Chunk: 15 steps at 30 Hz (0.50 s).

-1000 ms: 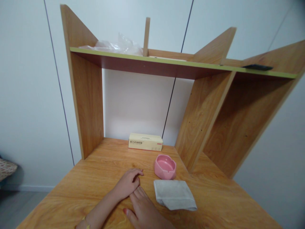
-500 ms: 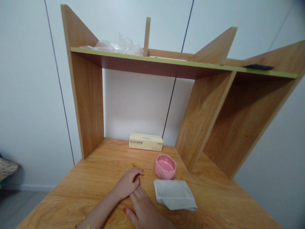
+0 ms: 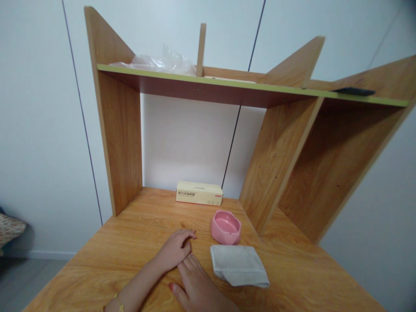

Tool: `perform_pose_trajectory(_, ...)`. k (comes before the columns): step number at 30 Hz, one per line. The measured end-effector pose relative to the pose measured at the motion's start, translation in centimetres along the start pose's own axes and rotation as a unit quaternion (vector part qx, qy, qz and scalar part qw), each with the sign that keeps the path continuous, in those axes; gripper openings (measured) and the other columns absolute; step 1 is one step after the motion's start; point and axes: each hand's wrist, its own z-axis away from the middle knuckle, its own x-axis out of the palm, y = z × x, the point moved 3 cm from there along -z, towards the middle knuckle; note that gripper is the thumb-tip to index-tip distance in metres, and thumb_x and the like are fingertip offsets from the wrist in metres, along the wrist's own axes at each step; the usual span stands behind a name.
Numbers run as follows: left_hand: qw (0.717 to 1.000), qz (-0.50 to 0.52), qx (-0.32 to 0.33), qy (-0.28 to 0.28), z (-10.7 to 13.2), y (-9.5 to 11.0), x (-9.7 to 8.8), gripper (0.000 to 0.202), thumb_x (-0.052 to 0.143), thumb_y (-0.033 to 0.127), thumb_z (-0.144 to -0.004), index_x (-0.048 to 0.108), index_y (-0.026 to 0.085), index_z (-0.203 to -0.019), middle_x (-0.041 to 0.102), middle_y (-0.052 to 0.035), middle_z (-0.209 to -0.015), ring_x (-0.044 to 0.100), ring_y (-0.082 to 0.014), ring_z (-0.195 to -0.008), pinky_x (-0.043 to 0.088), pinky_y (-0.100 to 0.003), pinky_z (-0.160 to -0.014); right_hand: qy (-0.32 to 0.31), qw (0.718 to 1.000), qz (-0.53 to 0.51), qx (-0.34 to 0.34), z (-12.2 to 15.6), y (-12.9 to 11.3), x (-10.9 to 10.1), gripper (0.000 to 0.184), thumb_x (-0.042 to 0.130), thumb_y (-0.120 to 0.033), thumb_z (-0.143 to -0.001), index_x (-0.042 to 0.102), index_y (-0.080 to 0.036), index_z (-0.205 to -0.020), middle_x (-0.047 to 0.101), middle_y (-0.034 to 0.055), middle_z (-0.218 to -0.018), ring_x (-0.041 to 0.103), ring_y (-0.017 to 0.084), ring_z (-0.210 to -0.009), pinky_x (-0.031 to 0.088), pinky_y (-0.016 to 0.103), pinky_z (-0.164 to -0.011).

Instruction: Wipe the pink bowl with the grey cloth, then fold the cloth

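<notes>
My left hand [image 3: 177, 249] rests on the wooden desk [image 3: 152, 212], fingers loosely bent and thumb apart, holding nothing. Its thumb side touches the fingertips of my right hand [image 3: 199, 284], which lies flat, palm down, with its thumb spread to the left. The tips of the right fingers are partly hidden by the left hand. Just right of my right hand is a folded grey cloth [image 3: 238, 262], not touched. Behind the cloth sits a pink faceted ashtray [image 3: 225, 227] with notches in its rim. A cream-coloured box [image 3: 199, 194] with printed characters lies farther back.
Over the desk stands a wooden shelf unit [image 3: 120, 143] with upright panels on both sides. Its upper board carries a crumpled clear plastic bag [image 3: 165, 63] and a flat dark object [image 3: 354, 91]. A patterned fabric edge [image 3: 11, 229] shows at far left.
</notes>
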Motion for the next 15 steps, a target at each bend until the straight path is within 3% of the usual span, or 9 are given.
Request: perform_pose_trajectory(15, 1.000, -0.003, 0.005, 0.001, 0.01, 0.13, -0.09, 0.036, 0.043, 0.003, -0.068, 0.060, 0.020, -0.094, 0.058, -0.0056, -0.116, 0.049, -0.0165, -0.111, 0.035, -0.032, -0.098, 0.000, 1.000, -0.005, 0.006, -0.05, 0.10, 0.10, 0.062, 0.049, -0.023, -0.075, 0.030, -0.014, -0.134, 0.029, 0.0094, -0.141, 0.019, 0.022, -0.130, 0.016, 0.037, -0.107)
